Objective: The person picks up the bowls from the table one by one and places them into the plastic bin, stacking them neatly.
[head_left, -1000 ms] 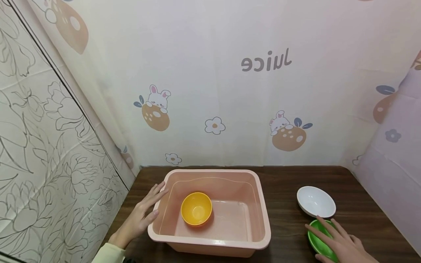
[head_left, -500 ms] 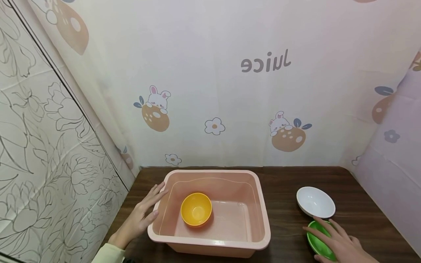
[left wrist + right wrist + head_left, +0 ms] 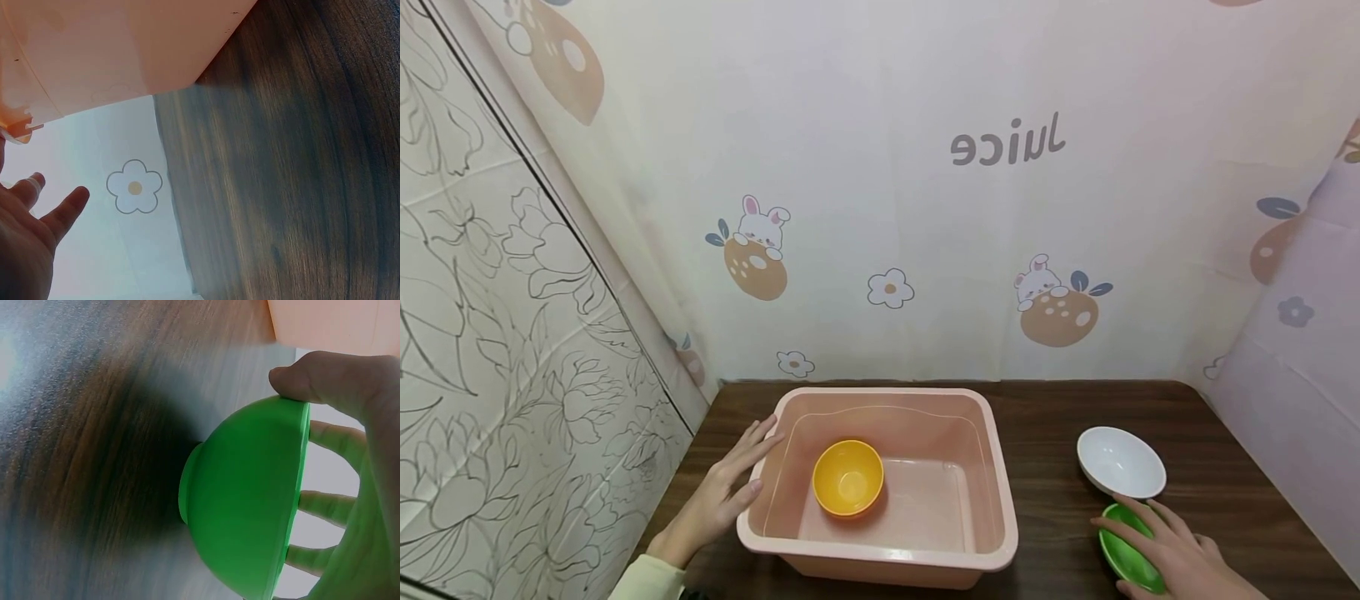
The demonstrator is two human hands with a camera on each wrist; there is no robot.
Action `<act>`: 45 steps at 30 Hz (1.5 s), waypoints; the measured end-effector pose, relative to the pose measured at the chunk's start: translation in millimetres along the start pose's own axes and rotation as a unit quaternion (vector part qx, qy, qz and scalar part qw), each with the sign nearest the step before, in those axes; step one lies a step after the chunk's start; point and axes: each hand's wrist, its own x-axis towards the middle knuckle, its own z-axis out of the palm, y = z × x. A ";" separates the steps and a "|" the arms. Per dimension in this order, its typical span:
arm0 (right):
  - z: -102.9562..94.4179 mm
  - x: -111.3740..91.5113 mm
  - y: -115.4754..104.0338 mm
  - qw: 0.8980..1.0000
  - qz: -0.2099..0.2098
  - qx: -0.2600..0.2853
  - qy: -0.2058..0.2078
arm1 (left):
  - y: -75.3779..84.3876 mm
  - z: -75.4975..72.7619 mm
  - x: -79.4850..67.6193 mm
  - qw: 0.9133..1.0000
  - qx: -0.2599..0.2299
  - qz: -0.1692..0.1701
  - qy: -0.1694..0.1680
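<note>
A pink plastic basin stands on the table with a yellow bowl inside it, towards the left. My left hand rests at the basin's left rim, its fingers extended and spread. In the left wrist view, part of this hand shows beside the basin's wall. On the right, my right hand spans a green bowl. The right wrist view shows the thumb against that bowl's rim and the other fingers reaching across its mouth. Just beyond it sits a white bowl.
The dark wooden table carries all these things. Behind it hangs a pale patterned cloth. A flower-print panel borders the left side, and another cloth borders the right.
My right hand and the green bowl have shifted very slightly to the left. The left hand, basin, yellow bowl and white bowl look unmoved.
</note>
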 end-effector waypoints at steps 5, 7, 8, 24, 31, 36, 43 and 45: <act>-2.5 3.0 -1.8 1.000 -0.005 0.008 -0.005 | -0.6 0.0 0.0 1.000 0.001 0.000 -0.001; -3.1 2.6 -3.4 1.000 -0.008 0.012 -0.001 | -0.6 -0.1 -0.2 1.000 0.001 -0.002 -0.002; -3.1 2.2 -4.1 1.000 -0.011 0.013 0.002 | -0.5 0.0 -0.4 1.000 0.002 -0.003 -0.003; -22.1 8.3 -21.8 0.993 -0.069 -0.015 0.092 | 0.1 0.4 -0.2 1.000 -0.001 -0.001 -0.002; -31.8 14.2 -26.4 0.986 -0.098 -0.048 0.128 | -0.3 0.8 -0.7 1.000 -0.004 0.000 0.000; -42.5 19.3 -30.6 0.983 -0.109 -0.057 0.138 | -0.7 0.8 -0.5 1.000 -0.006 0.004 0.002; -56.8 29.3 -36.8 0.980 -0.121 -0.063 0.148 | -0.8 1.0 0.1 1.000 -0.008 0.007 0.001; -59.6 32.4 -38.2 0.980 -0.122 -0.062 0.145 | -0.7 1.1 0.0 1.000 -0.007 0.005 0.001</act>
